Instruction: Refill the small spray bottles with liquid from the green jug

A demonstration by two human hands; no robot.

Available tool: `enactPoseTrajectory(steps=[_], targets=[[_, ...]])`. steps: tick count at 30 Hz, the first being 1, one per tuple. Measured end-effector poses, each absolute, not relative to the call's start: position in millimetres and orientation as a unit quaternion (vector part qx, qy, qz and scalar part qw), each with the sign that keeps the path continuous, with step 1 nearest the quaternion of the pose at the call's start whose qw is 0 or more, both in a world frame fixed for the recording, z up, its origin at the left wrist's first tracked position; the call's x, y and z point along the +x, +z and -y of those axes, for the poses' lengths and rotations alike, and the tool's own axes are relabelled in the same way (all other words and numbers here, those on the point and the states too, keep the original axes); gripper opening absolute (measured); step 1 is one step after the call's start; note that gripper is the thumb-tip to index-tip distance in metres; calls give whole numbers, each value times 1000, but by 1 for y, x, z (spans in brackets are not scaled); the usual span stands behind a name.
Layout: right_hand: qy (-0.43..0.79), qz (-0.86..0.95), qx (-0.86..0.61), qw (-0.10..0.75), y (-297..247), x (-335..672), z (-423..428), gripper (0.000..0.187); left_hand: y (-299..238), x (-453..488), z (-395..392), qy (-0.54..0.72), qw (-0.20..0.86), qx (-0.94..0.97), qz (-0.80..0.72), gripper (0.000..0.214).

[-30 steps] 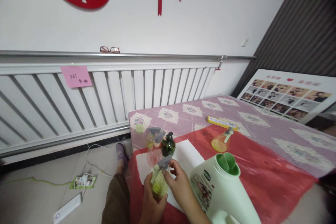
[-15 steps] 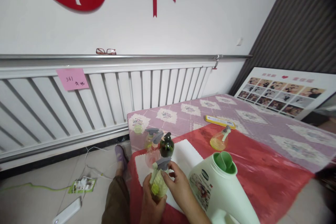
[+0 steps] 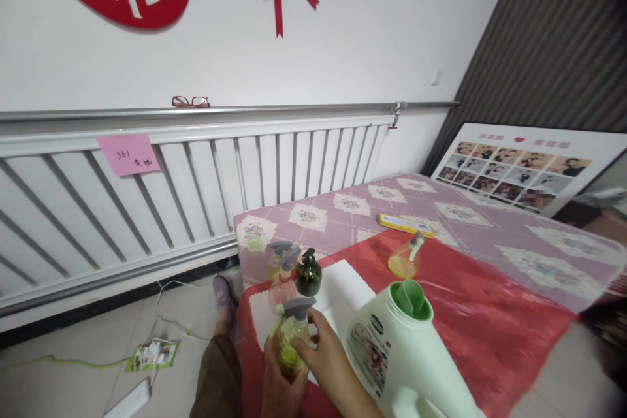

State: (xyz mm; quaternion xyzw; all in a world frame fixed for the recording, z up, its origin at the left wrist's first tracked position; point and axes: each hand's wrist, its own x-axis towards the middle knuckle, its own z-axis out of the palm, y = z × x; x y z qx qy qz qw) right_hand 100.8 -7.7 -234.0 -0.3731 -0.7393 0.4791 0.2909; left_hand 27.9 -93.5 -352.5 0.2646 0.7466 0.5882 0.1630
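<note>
A clear yellow-green spray bottle (image 3: 292, 337) with a grey trigger head is between both hands at the bottom centre. My left hand (image 3: 281, 384) is wrapped round its lower body. My right hand (image 3: 329, 356) grips its upper side, thumb across the front, just below the trigger head. Behind it stand a pink spray bottle (image 3: 283, 289), a yellowish spray bottle (image 3: 275, 266) and a dark green pump bottle (image 3: 308, 274). To the right of my right hand is a large pale green detergent jug (image 3: 392, 346) with a green spout in its open mouth.
Another yellow spray bottle (image 3: 405, 260) stands on the red cloth (image 3: 470, 300). A yellow-edged flat box (image 3: 405, 225) lies behind it. A white sheet (image 3: 345, 284) lies under the bottles. A radiator (image 3: 274, 160) runs along the wall; a power strip (image 3: 153, 354) is on the floor.
The held spray bottle has turned, its trigger head now lying more level with the nozzle to the left. Both hands keep their hold. The whole view has shifted slightly.
</note>
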Motion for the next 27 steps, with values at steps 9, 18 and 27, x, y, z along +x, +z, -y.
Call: enactPoseTrajectory(steps=[9,18,27], targets=[[505,732,-352,292,-238,104,24,71,-369,26,94,623,164,304,-701,75],[450,742,-397,298,-213,120,12,67,-379,18,93,630,125,370,-671,95],[481,759,-366,243,-100,167,17,68,-390,27,81,614,136,314,-712,94]])
